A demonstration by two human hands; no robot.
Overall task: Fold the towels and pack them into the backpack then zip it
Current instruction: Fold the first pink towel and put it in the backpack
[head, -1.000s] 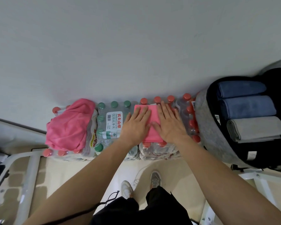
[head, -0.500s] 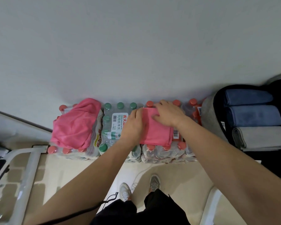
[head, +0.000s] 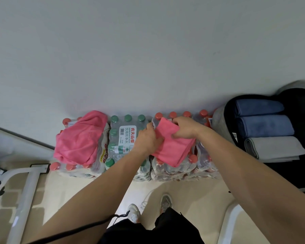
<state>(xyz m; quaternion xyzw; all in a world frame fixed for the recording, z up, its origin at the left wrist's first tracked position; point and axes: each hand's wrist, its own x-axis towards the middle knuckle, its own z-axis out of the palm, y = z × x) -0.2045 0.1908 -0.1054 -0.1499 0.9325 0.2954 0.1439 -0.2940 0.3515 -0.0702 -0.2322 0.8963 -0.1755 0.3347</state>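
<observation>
Folded pink towel point(head: 173, 150) turned askew since before, your right hand point(head: 185, 130) curled round its far end, your left hand point(head: 145, 140) gripping its left edge, over bottle packs point(head: 123, 138)

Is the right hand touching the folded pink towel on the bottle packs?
Touching. Head view: the right hand grips the folded pink towel at its far end.

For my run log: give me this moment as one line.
left hand, right hand: gripping folded pink towel | backpack: open, three towels inside
</observation>
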